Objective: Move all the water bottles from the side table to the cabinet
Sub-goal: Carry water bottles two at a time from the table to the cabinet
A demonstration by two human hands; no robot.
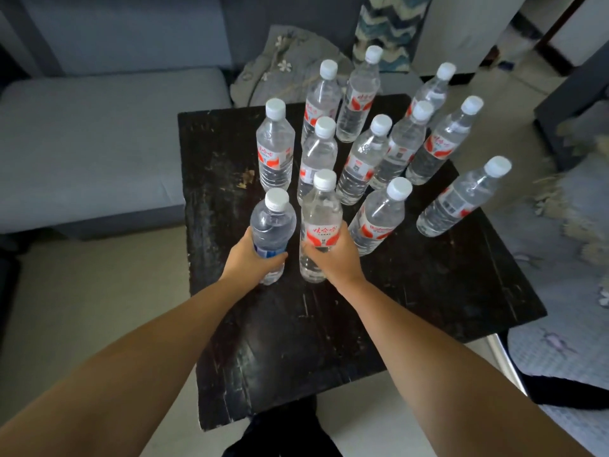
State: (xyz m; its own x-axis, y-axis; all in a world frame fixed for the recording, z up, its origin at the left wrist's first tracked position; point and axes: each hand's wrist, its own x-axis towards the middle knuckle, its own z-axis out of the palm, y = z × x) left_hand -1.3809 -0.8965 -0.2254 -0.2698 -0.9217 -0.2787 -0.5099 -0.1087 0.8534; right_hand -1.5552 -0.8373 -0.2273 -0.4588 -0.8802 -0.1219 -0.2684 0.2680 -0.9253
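The left hand (253, 255) wraps round a blue bottle (272, 232). The right hand (333, 255) wraps round a red bottle (319, 225). Both bottles stand on the black table (428, 291). Best to lift straight up, so the ten other bottles (356, 159) stay standing. The top looks scratched. A grey sofa (99, 143) sits beside it.

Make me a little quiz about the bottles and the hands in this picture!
1. True or false: both hands hold a bottle.
2. Which hand holds the blue-label bottle: A left, B right?
3. What colour are the bottle caps?

Key:
1. True: the left hand and the right hand each grip one on the side table.
2. A; the right holds a red-label bottle.
3. White.
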